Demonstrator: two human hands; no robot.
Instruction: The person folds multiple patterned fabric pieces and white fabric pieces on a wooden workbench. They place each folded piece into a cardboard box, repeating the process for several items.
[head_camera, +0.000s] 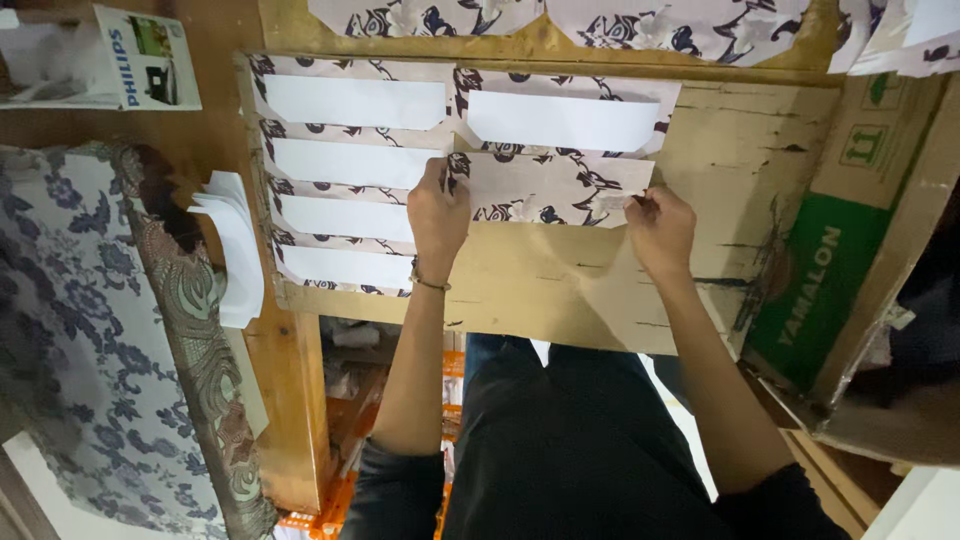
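A patterned paper piece (545, 190) lies flat on a wooden board (600, 290), near the middle of the view, and both hands are on it. The left hand (437, 212) presses down on the paper's left end with its fingers bent close together. The right hand (660, 228) pinches the paper's right end with narrow fingers, and the thumb lies on top. At 12 o'clock from this paper sits another patterned piece with a white flap (562, 120), just beside it. At 9 o'clock from the left hand is a column of four more pieces with white flaps (350, 185), laid one under the other and overlapping. Farther out at 9 o'clock, a stack of white paper slips (235, 250) rests at the board's edge. Past that lies a flowered cloth (80, 330). At 3 o'clock from the right hand stands a cardboard box with a green side (820, 290). At 6 o'clock are the person's dark trousers (570, 440).
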